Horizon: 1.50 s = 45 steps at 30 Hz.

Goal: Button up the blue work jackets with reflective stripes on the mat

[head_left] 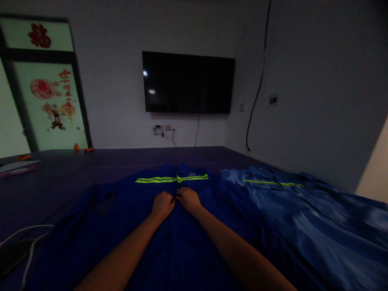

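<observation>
A dark blue work jacket (130, 210) lies spread out, front side up, with yellow-green reflective strips (157, 180) across its chest. My left hand (163, 203) is closed on the jacket's front edge, just below the strips. Beside it, my right hand (188, 199) pinches the same front opening from the other side. The two hands almost touch at the middle line. What exactly sits between the fingertips, a button or a zipper, is too dark and small to make out.
To the right lies a second, lighter blue garment (303, 214) with a thin yellow strip. A white cable (32, 250) curves at lower left. A television (189, 83) hangs on the far wall. Small orange objects (76, 147) sit near the decorated door (45, 101).
</observation>
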Motion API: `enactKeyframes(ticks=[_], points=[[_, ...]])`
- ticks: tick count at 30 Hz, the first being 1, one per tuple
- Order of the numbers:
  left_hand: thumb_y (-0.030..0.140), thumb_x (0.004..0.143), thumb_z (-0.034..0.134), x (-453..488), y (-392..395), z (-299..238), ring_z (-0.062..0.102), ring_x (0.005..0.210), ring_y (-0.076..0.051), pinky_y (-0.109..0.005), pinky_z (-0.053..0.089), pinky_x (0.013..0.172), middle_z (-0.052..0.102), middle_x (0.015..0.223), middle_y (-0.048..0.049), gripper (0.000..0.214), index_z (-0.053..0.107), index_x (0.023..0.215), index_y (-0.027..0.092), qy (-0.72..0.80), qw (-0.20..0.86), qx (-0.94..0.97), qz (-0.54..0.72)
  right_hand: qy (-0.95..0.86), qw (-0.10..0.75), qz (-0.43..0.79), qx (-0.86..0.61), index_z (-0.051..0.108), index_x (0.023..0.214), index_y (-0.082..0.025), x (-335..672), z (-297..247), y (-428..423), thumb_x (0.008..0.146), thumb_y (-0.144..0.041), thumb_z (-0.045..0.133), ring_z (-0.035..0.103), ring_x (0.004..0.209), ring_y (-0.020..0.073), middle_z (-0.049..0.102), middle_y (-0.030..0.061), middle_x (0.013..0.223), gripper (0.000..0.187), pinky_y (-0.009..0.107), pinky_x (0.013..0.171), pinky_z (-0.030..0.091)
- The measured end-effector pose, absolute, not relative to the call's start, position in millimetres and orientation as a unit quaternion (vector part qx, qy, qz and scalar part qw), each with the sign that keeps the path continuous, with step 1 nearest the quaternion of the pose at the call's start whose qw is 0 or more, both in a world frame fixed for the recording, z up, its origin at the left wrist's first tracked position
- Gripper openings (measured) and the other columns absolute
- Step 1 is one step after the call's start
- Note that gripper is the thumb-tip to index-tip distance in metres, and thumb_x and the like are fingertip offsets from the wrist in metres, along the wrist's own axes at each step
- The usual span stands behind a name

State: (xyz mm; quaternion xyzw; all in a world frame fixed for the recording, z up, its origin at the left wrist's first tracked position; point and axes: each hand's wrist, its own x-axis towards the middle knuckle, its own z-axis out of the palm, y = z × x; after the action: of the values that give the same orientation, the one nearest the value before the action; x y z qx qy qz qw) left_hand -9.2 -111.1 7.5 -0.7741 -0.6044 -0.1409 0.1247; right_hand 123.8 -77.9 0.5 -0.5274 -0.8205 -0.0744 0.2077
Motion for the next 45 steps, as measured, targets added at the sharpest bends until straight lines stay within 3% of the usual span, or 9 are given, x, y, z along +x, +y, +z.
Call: enactKeyframes(ticks=[45], points=[[0.026, 0.083, 0.036, -10.8, -105.5, 3.3, 0.058, 0.084, -0.019, -0.028, 0.041, 0.074, 0.064, 0.08, -0.0104, 0.033, 0.066, 0.079, 0.014, -0.594, 0.132, -0.781, -0.142, -0.816, 0.191, -0.111, -0.533, 0.06, 0.092, -0.018, 120.5, -0.4, -79.7, 0.084, -0.03, 0.048, 0.056, 0.092, 0.02, 0.062, 0.008, 0.097, 0.019, 0.028, 0.072, 0.042]])
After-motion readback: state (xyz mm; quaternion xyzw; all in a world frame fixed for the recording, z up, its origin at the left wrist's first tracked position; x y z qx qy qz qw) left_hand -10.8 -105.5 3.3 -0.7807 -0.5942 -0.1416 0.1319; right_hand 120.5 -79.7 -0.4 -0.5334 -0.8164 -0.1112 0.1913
